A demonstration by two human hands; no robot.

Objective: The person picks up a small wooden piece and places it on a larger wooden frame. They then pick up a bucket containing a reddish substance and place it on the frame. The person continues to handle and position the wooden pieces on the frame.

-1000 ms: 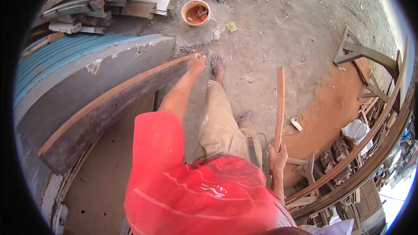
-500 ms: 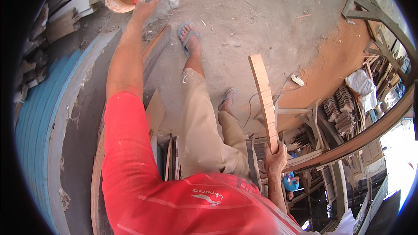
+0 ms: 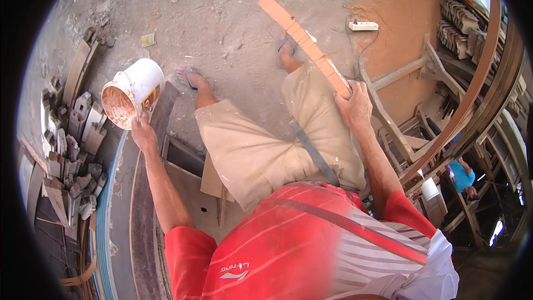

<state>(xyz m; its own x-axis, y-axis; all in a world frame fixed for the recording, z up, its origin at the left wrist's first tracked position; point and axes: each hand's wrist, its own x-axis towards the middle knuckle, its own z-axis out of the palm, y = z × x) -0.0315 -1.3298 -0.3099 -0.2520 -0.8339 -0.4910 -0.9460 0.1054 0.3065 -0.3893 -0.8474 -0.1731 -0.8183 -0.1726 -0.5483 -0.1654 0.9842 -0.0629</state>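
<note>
My left hand point(image 3: 144, 133) is closed on the edge of a white plastic bucket point(image 3: 149, 78). The bucket leans on its side with its mouth to the left, and reddish-brown residue coats the inside. Part of the grip is hidden against the bucket. My right hand point(image 3: 356, 105) wraps round the near end of a slim wooden bar point(image 3: 302, 38), which points up and to the left. Dark lines cross the bar's face at intervals.
Wood offcuts point(image 3: 72, 172) are heaped at the left, beside a blue-edged grey slab point(image 3: 118, 200). A wooden frame point(image 3: 400, 75) and long curved timbers point(image 3: 483, 78) stand at right. A white power strip point(image 3: 363, 26) with a cord lies on the floor. Another person point(image 3: 462, 176) is farther right.
The bucket has come nearer and tipped over to the left, with my left hand drawn back along with it. The wooden bar now slants farther left in my right hand.
</note>
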